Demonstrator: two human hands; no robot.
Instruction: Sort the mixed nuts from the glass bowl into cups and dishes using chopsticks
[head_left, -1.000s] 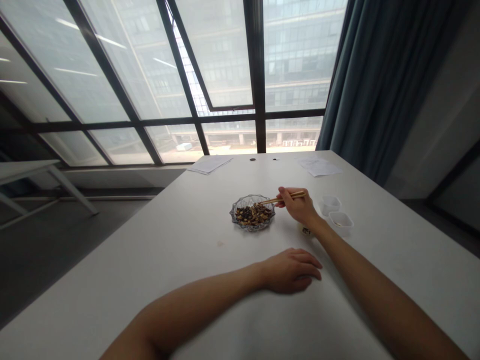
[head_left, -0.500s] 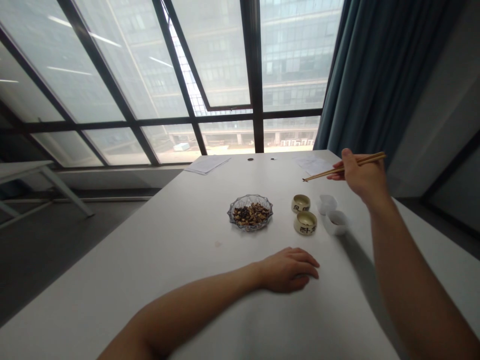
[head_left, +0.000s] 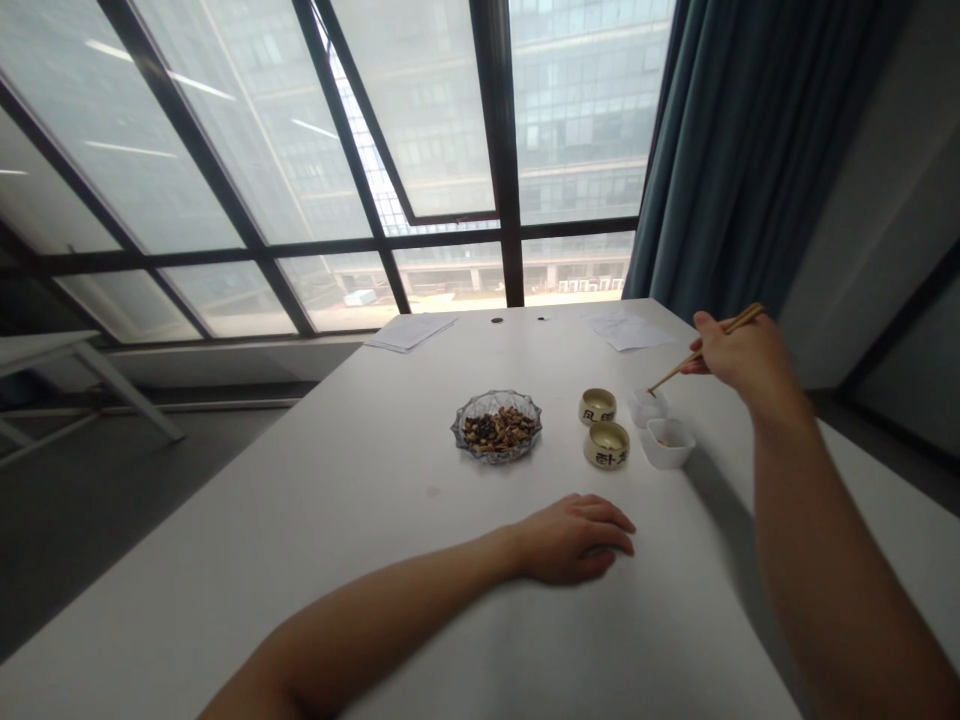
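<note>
2 hands, 1 chopstick pair. Table: 1 glass bowl, 2 cups, 2 plastic tubs, 2 paper piles near far corners, 2 dark spots at far edge.

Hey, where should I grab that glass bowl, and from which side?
Probably by the scalloped rim of the glass bowl, coming from the left: the rim flares outward, offering an edge to pinch, and that side faces away from the two marked cups on its right.

free gap between bowl and cups
</note>
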